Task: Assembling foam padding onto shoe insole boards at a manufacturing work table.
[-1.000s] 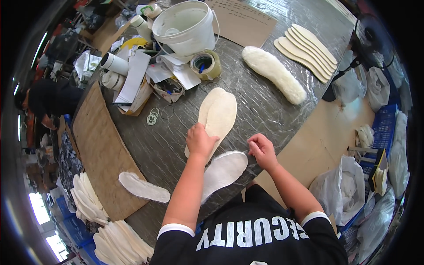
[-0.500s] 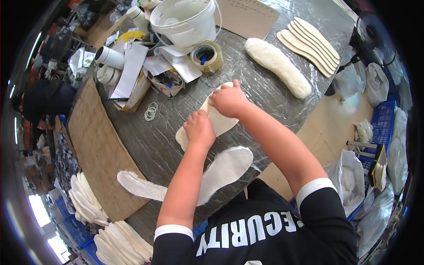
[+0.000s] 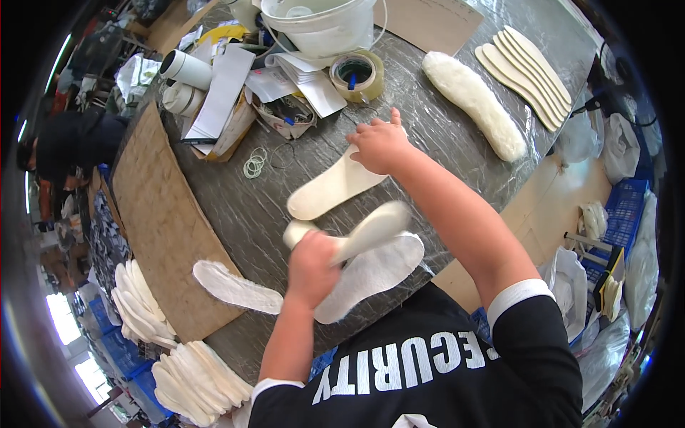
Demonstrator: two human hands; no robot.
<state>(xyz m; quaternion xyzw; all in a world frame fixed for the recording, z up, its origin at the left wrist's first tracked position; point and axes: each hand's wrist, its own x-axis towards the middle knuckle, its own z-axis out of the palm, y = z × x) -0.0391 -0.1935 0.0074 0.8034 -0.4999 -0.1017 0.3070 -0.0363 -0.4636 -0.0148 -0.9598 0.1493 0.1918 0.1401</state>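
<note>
My left hand (image 3: 312, 262) is closed round the middle of a cream insole (image 3: 377, 227), lifted and blurred by motion. Another flat cream insole (image 3: 325, 191) lies on the dark table. On its far end rests my right hand (image 3: 382, 145), fingers spread and one pointing up. Below the lifted insole are two fleecy-edged white insoles, one (image 3: 374, 278) beside my left wrist and one (image 3: 235, 287) farther left. A fluffy white insole (image 3: 474, 107) lies beyond my right hand, next to a fanned row of several cream insoles (image 3: 524, 75).
A white bucket (image 3: 317, 32), a tape roll (image 3: 357, 75), papers (image 3: 221, 93) and a white bottle (image 3: 187, 69) crowd the far left. Rubber bands (image 3: 255, 162) lie nearer. A brown board (image 3: 168, 228) covers the left edge; piled insoles (image 3: 196, 381) stand below it.
My left hand has lifted an insole off the one beneath and drawn it toward me. My right hand stays at the far end of the lower insole. The view has shifted slightly.
</note>
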